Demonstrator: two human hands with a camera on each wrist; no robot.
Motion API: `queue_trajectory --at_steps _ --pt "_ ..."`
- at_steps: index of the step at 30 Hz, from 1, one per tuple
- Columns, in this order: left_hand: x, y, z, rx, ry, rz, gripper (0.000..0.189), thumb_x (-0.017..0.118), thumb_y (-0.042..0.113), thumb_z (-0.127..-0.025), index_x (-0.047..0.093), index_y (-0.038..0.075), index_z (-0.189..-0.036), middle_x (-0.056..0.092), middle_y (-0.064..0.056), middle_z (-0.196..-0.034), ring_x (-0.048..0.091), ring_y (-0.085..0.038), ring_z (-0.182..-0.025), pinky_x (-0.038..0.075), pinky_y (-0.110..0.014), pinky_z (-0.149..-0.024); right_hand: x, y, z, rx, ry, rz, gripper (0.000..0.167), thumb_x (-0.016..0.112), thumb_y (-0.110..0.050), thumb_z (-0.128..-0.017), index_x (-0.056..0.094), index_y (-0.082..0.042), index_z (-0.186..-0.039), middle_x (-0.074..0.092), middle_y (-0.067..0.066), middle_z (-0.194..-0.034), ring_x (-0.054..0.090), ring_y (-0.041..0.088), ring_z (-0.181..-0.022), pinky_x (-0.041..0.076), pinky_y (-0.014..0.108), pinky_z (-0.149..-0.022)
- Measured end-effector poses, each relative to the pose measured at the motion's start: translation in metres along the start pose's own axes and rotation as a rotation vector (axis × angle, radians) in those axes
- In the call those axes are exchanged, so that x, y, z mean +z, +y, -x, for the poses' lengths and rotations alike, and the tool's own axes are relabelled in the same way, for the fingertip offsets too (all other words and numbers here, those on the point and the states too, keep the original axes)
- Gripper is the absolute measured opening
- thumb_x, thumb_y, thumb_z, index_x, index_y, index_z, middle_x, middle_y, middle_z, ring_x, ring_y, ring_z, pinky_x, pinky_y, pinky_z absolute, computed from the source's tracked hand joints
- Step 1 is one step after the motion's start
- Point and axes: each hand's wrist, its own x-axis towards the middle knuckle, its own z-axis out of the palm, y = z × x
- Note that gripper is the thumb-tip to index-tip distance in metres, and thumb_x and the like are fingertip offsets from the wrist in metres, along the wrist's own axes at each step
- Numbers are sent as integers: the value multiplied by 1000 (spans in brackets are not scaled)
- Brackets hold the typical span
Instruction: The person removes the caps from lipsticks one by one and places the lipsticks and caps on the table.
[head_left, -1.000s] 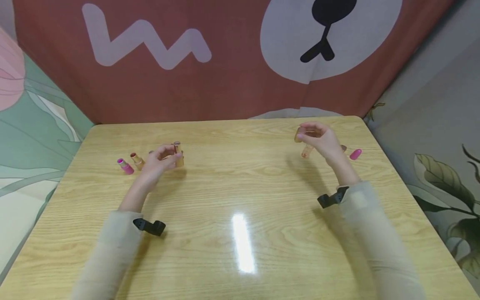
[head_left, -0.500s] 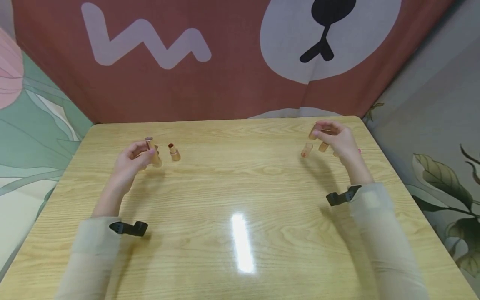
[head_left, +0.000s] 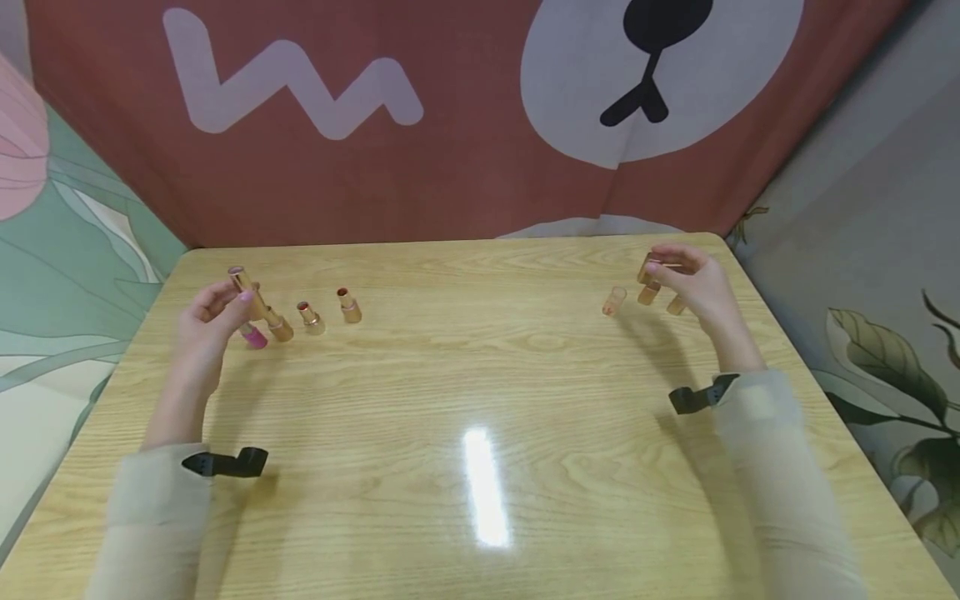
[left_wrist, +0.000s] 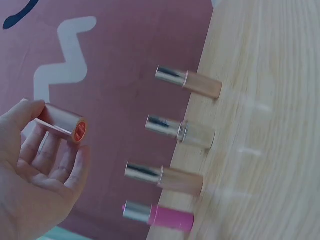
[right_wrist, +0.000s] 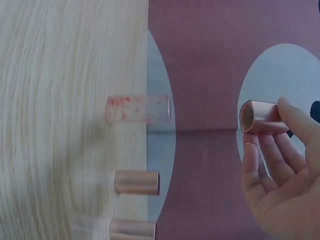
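Pinched between thumb and fingers, a rose-gold lipstick [head_left: 241, 280] is raised above the table in my left hand [head_left: 201, 327]; its red base label faces the left wrist camera [left_wrist: 80, 131]. Close by stand uncapped lipsticks: a pink one [head_left: 257, 337], a gold one [head_left: 280, 326], a clear-based one [left_wrist: 197, 136] and another gold one [head_left: 350, 308]. At the far right, my right hand [head_left: 701, 292] holds a hollow copper lipstick cap [right_wrist: 265, 117] off the table. Below it stand a clear red-marked cap [right_wrist: 137, 109] and two copper caps [right_wrist: 137, 182] [right_wrist: 133, 229].
A wood-grain table [head_left: 420, 400] lies beneath both hands. Behind its back edge hangs a red-brown cloth [head_left: 450, 183] with white shapes. Patterned coverings flank it on the left [head_left: 82, 275] and right [head_left: 870, 275].
My left hand has moved left with the lipstick, uncovering the standing gold and clear-based ones. Rightward, my right hand has carried its cap past the clear one, and the pink cap is now hidden.
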Motion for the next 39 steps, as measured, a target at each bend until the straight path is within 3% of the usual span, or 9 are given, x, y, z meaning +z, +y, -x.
queue_trajectory --at_steps 4,9,12,15,22,27,34,39 --pt "-11 1 1 10 64 66 16 61 8 -92 61 16 -105 72 13 -97 64 3 -87 51 -7 -77 -7 7 0 22 8 23 40 66 -40 -88 57 -26 -125 57 -37 -93 56 -15 -88 46 15 -54" --pt "-20 3 3 0 131 131 18 64 7 -90 60 13 -106 72 10 -96 67 1 -85 53 -9 -74 -17 12 4 81 6 78 38 66 -47 -86 55 -38 -122 55 -42 -94 54 -15 -85 28 28 -41" --pt "-24 4 4 -5 156 156 19 65 6 -89 61 13 -105 73 10 -94 68 1 -85 54 -10 -72 -21 14 5 86 1 70 35 66 -46 -87 55 -39 -120 55 -42 -94 54 -15 -86 31 28 -42" --pt "-30 3 5 -23 175 182 19 66 6 -88 62 12 -105 74 9 -93 68 1 -84 54 -11 -72 -23 17 7 91 -5 67 36 66 -45 -87 55 -39 -120 56 -42 -93 54 -15 -85 34 27 -46" --pt "-44 1 9 -49 236 237 21 67 3 -86 64 13 -104 74 8 -91 69 -1 -81 55 -12 -70 -23 29 7 100 -36 72 41 66 -45 -87 56 -32 -125 55 -42 -90 53 -16 -85 39 29 -73" --pt "-50 -3 10 -58 239 235 19 66 3 -87 65 13 -102 74 7 -91 69 -2 -82 55 -13 -69 -19 40 5 90 -59 30 45 67 -39 -87 56 -21 -127 56 -37 -91 56 -15 -86 39 16 -84" --pt "-59 -10 9 -99 209 190 15 67 6 -87 64 14 -100 74 10 -89 68 1 -80 55 -12 -67 -14 48 5 66 -82 4 44 67 -28 -90 55 -8 -127 57 -35 -89 54 -14 -85 44 4 -74" --pt "-64 -15 9 -112 186 171 15 66 5 -88 63 15 -100 74 11 -89 68 1 -80 55 -12 -66 -11 49 6 69 -118 -8 46 67 -26 -90 53 -4 -127 58 -37 -92 54 -15 -86 42 3 -75"
